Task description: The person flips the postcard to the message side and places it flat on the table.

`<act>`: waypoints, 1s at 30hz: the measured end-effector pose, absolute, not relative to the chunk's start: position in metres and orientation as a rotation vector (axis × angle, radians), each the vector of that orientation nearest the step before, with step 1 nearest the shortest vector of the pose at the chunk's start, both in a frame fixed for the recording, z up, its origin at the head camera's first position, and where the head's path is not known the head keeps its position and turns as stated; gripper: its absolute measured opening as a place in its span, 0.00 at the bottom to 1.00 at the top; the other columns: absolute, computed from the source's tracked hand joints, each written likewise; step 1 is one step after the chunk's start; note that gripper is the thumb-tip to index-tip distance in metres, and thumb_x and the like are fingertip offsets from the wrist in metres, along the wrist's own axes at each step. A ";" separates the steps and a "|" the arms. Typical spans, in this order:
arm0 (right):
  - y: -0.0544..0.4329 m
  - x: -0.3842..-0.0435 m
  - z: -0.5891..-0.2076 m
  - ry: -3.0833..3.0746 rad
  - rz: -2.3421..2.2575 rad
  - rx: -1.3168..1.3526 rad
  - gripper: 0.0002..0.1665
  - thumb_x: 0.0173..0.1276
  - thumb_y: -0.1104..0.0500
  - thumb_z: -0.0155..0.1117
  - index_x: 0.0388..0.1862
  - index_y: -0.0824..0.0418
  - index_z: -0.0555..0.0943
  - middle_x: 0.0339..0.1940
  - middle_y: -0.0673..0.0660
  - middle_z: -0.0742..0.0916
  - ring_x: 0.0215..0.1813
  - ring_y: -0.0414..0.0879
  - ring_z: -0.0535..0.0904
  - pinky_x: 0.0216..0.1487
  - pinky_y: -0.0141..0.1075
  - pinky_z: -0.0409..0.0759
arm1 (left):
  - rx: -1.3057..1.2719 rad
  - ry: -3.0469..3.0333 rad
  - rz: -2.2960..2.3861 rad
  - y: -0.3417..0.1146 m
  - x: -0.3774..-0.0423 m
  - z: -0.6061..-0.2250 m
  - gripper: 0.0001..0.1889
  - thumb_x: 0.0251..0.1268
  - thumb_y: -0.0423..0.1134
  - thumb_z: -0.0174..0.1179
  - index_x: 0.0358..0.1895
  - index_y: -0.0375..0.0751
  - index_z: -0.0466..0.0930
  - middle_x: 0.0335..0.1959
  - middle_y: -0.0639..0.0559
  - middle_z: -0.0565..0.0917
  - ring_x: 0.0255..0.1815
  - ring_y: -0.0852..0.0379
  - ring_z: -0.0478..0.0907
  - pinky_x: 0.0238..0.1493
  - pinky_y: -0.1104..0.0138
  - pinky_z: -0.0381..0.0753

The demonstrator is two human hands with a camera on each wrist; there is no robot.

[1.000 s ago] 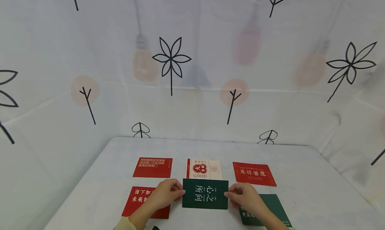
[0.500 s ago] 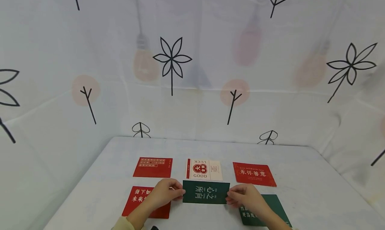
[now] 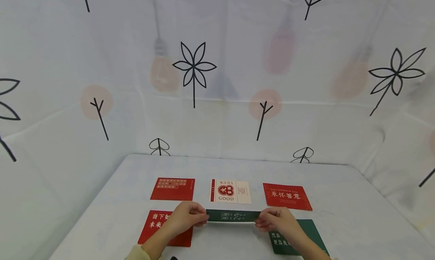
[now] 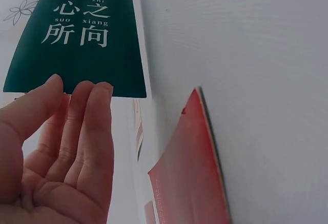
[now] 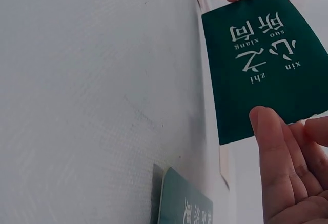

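Both hands hold a dark green card (image 3: 233,216) with white Chinese characters above the middle of the table. My left hand (image 3: 188,217) pinches its left short edge between thumb and fingers, and my right hand (image 3: 276,221) pinches the right one. In the head view the card is tipped nearly flat, so only a narrow strip of its face shows. The left wrist view shows the same green card (image 4: 87,60) face on, thumb on one side and fingers on the other. In the right wrist view the green card (image 5: 261,60) is slightly bowed.
On the white table (image 3: 306,173) lie a red card (image 3: 173,189), a cream GOOD LUCK card (image 3: 242,192) and another red card (image 3: 287,196) at the back. A red card (image 3: 180,240) lies under the left forearm, a green card (image 3: 310,231) under the right. A patterned cloth (image 3: 224,131) hangs behind.
The green card has tilted from facing the head camera to nearly flat, its visible face shrinking to a strip. Both hands keep their pinch and have barely shifted.
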State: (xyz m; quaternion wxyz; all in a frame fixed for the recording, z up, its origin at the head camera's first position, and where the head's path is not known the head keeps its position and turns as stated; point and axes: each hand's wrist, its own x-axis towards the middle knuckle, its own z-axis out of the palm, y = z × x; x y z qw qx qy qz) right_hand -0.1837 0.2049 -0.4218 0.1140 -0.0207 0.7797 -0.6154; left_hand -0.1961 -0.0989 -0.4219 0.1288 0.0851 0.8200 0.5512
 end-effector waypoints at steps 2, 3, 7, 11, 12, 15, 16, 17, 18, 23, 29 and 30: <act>0.205 -0.183 -0.423 2.287 -1.800 -0.057 0.16 0.67 0.60 0.59 0.42 0.75 0.80 0.33 0.66 0.86 0.34 0.54 0.84 0.36 0.43 0.83 | 0.258 2.368 1.617 -0.100 -0.196 -0.422 0.07 0.56 0.39 0.66 0.33 0.39 0.82 0.27 0.50 0.83 0.29 0.55 0.82 0.35 0.63 0.83; 0.205 -0.183 -0.423 2.288 -1.798 -0.055 0.16 0.67 0.60 0.59 0.42 0.75 0.80 0.33 0.66 0.86 0.34 0.54 0.84 0.36 0.42 0.83 | 0.263 2.364 1.623 -0.100 -0.196 -0.422 0.07 0.56 0.38 0.66 0.33 0.38 0.83 0.28 0.50 0.84 0.30 0.55 0.82 0.35 0.63 0.83; 0.204 -0.184 -0.424 2.290 -1.799 -0.032 0.18 0.67 0.58 0.60 0.43 0.75 0.80 0.35 0.66 0.86 0.35 0.55 0.84 0.37 0.42 0.83 | 0.266 2.366 1.632 -0.100 -0.195 -0.422 0.06 0.56 0.36 0.66 0.35 0.37 0.84 0.29 0.50 0.84 0.30 0.54 0.82 0.36 0.62 0.83; 0.204 -0.183 -0.424 2.296 -1.799 0.004 0.18 0.63 0.57 0.65 0.41 0.73 0.82 0.35 0.64 0.86 0.34 0.54 0.84 0.37 0.42 0.83 | 0.247 2.388 1.625 -0.101 -0.195 -0.422 0.05 0.55 0.34 0.66 0.34 0.38 0.86 0.30 0.50 0.84 0.30 0.55 0.82 0.36 0.62 0.83; 0.204 -0.183 -0.424 2.296 -1.798 0.009 0.18 0.62 0.57 0.66 0.40 0.72 0.82 0.35 0.64 0.86 0.34 0.54 0.84 0.37 0.42 0.83 | 0.245 2.390 1.625 -0.101 -0.196 -0.423 0.05 0.55 0.34 0.66 0.34 0.37 0.86 0.30 0.49 0.84 0.29 0.55 0.82 0.35 0.62 0.83; 0.203 -0.183 -0.425 2.330 -1.774 0.026 0.17 0.60 0.57 0.68 0.39 0.71 0.83 0.36 0.64 0.86 0.33 0.54 0.84 0.36 0.41 0.83 | 0.239 2.387 1.632 -0.101 -0.196 -0.424 0.05 0.55 0.32 0.66 0.34 0.37 0.87 0.32 0.49 0.84 0.30 0.55 0.82 0.35 0.63 0.83; 0.203 -0.183 -0.425 2.350 -1.759 0.033 0.17 0.60 0.57 0.68 0.39 0.71 0.84 0.36 0.64 0.86 0.32 0.53 0.84 0.35 0.41 0.83 | 0.236 2.385 1.633 -0.101 -0.196 -0.424 0.05 0.55 0.32 0.66 0.34 0.37 0.87 0.32 0.48 0.85 0.30 0.55 0.82 0.35 0.63 0.83; 0.203 -0.182 -0.425 2.372 -1.743 0.045 0.17 0.59 0.57 0.68 0.39 0.71 0.84 0.36 0.64 0.86 0.32 0.52 0.84 0.35 0.41 0.83 | 0.237 2.387 1.634 -0.100 -0.196 -0.424 0.05 0.55 0.32 0.66 0.34 0.37 0.87 0.32 0.48 0.85 0.30 0.55 0.82 0.34 0.63 0.83; 0.202 -0.182 -0.425 2.392 -1.729 0.056 0.17 0.59 0.57 0.69 0.39 0.70 0.84 0.37 0.64 0.86 0.31 0.52 0.83 0.35 0.41 0.83 | 0.234 2.385 1.635 -0.100 -0.196 -0.424 0.05 0.55 0.32 0.66 0.34 0.37 0.87 0.33 0.48 0.85 0.30 0.55 0.82 0.34 0.63 0.83; 0.200 -0.181 -0.425 2.426 -1.714 0.078 0.17 0.58 0.57 0.69 0.39 0.70 0.84 0.37 0.64 0.86 0.32 0.51 0.83 0.35 0.40 0.83 | 0.221 2.394 1.630 -0.100 -0.196 -0.424 0.05 0.55 0.32 0.66 0.34 0.37 0.87 0.34 0.47 0.85 0.31 0.55 0.82 0.34 0.64 0.83; 0.199 -0.181 -0.424 2.388 -1.755 0.045 0.17 0.58 0.60 0.69 0.42 0.72 0.82 0.36 0.64 0.86 0.31 0.51 0.84 0.35 0.40 0.83 | 0.191 2.389 1.631 -0.100 -0.196 -0.423 0.05 0.54 0.33 0.66 0.35 0.37 0.87 0.34 0.47 0.85 0.33 0.54 0.82 0.35 0.63 0.83; 0.198 -0.180 -0.424 2.387 -1.756 0.045 0.18 0.58 0.60 0.69 0.43 0.72 0.81 0.35 0.63 0.86 0.31 0.51 0.83 0.35 0.40 0.83 | 0.187 2.385 1.632 -0.100 -0.196 -0.423 0.06 0.54 0.33 0.67 0.35 0.37 0.87 0.34 0.47 0.85 0.33 0.54 0.82 0.35 0.63 0.83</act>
